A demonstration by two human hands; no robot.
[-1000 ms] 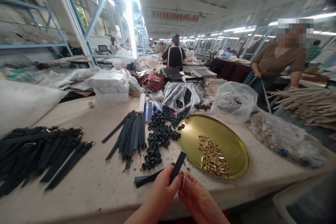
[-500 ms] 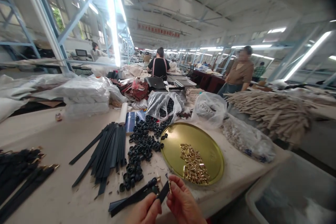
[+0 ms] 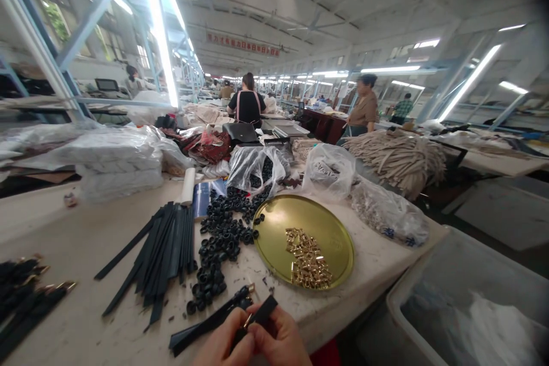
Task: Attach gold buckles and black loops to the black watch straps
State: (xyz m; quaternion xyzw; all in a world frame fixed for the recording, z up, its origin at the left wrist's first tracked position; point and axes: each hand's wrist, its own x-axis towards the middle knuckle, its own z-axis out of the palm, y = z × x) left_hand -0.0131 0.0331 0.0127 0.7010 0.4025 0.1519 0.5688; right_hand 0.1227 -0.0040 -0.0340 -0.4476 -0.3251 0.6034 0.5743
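The black strap (image 3: 257, 315) is being pinched closer between the left hand (image 3: 225, 343) and right hand (image 3: 281, 340), its end now lowered, and a gold clip (image 3: 247, 320) is being pressed onto it between the thumbs.

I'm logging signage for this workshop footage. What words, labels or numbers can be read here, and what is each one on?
Red banner under the roof: a row of characters, too small and blurred to read.
Clear plastic bag behind the gold tray: dark print, too blurred to read.
Nothing else legible, including the black strap both hands hold.
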